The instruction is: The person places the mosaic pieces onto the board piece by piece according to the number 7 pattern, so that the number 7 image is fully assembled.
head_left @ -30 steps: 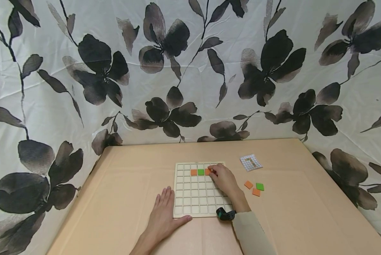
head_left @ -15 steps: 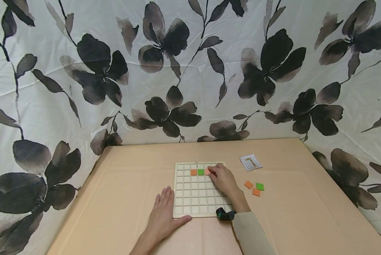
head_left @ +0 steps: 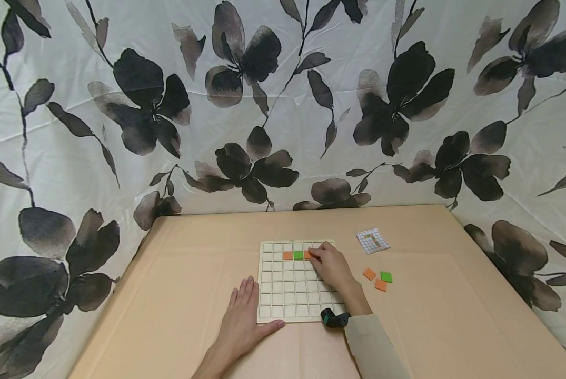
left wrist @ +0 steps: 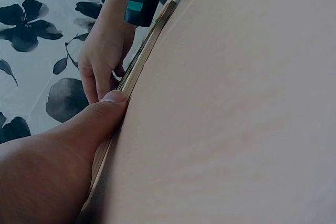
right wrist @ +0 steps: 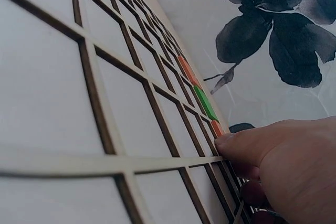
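A pale grid board [head_left: 289,287] lies on the table. In one row near its far edge sit an orange tile [head_left: 288,255], a green tile [head_left: 298,255] and a second orange tile [head_left: 307,255]. My right hand [head_left: 332,267] pinches this second orange tile at its right side; the fingertips partly cover it. In the right wrist view the thumb [right wrist: 226,142] touches the end of that tile [right wrist: 216,127]. My left hand [head_left: 242,321] lies along the board's left side with straight fingers, its thumb [left wrist: 113,98] on the near edge.
Right of the board are two loose orange tiles [head_left: 369,274] and a loose green tile [head_left: 386,277]. A small printed grid card [head_left: 373,241] lies behind them. A black device [head_left: 335,318] is on the right wrist. Floral cloth [head_left: 245,121] hangs behind the table.
The right-hand orange tile looked paler half a second ago and is plain orange now. Both hands keep nearly the same place; the head view shifts slightly.
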{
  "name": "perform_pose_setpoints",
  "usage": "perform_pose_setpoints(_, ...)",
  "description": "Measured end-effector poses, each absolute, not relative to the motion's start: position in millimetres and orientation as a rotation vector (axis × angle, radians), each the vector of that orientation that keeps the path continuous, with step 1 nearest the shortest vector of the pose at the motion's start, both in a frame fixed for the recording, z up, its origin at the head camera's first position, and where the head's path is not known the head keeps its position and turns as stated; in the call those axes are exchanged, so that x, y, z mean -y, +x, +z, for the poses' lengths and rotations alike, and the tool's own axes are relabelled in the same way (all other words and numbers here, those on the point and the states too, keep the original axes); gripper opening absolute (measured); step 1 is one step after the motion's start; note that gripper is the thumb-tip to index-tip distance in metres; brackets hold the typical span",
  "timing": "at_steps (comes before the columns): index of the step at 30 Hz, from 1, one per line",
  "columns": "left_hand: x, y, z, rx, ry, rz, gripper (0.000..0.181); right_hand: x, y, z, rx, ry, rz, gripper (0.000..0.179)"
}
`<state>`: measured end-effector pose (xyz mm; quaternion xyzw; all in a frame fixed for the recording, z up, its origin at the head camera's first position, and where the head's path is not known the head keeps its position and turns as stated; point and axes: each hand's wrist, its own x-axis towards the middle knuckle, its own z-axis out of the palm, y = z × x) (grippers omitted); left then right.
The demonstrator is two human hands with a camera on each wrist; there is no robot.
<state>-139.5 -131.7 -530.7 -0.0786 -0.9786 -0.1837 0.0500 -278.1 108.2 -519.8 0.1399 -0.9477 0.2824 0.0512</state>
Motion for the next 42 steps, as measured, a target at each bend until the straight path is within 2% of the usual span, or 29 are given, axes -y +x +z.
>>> perform_pose_setpoints(42,143,-132,-529,2.977,-0.285,-0.582,0.118,-106,-264,-507,2.92,0.362,1.035,0.035)
